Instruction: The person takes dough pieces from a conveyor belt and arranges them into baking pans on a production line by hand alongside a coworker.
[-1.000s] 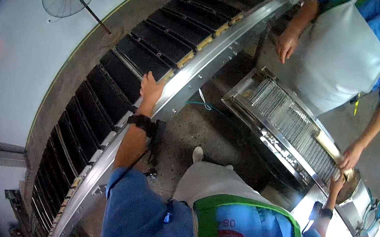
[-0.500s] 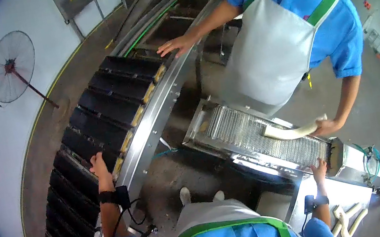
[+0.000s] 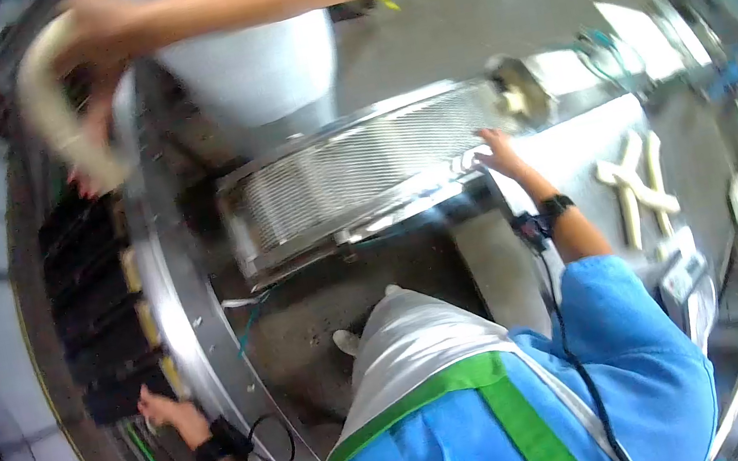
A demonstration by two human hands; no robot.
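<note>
My left hand (image 3: pixel 164 412) rests at the near end of the black slats (image 3: pixel 124 382) of the conveyor, beside its metal rail (image 3: pixel 187 332); its fingers are somewhat blurred and look apart, with nothing in them. Over the near edge of the wire-mesh belt (image 3: pixel 349 175), close to its right end, my right hand (image 3: pixel 499 153) is held with fingers spread and empty. A co-worker's hands (image 3: pixel 94 42) hold a long pale curved piece (image 3: pixel 56 108) above the slatted conveyor at the upper left, blurred by motion.
Several pale sticks (image 3: pixel 654 195) lie on the metal table (image 3: pixel 572 150) at the right. A small device with a display (image 3: pixel 683 276) stands near them. The co-worker's white apron (image 3: pixel 252 68) is behind the mesh belt. Cables run from both my wrists.
The view has swung right. The co-worker has carried the pale curved piece from the mesh belt over to the slatted conveyor. My left hand is now at the end of the slats.
</note>
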